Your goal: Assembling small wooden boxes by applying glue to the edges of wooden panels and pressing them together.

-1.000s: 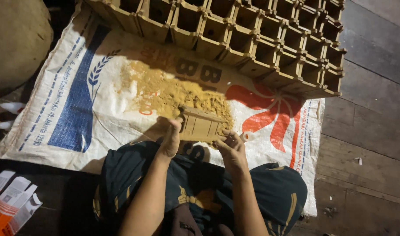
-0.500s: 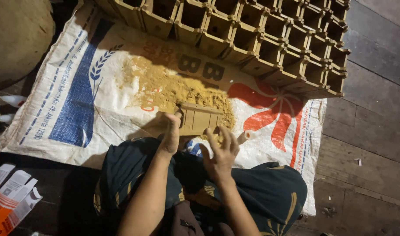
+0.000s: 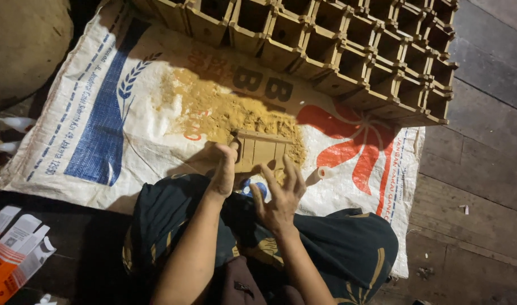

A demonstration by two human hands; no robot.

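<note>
A small wooden box [image 3: 262, 150] lies on its side against a pile of yellow-brown sawdust [image 3: 224, 110], on a printed woven sack [image 3: 100, 130] spread over the floor. My left hand [image 3: 223, 168] grips the box's left edge. My right hand [image 3: 279, 196] hovers just below the box with the palm up and fingers spread; it holds nothing that I can see.
Many open wooden boxes [image 3: 348, 51] are stacked in rows across the sack's far edge. Orange and white cartons [image 3: 15, 251] lie at the lower left. A large rounded sack [image 3: 21, 45] fills the upper left. Dark wooden floorboards [image 3: 478, 181] run along the right.
My right hand has come off the box's right end and drawn back toward me, turning palm up with fingers spread. My left hand stays on the box.
</note>
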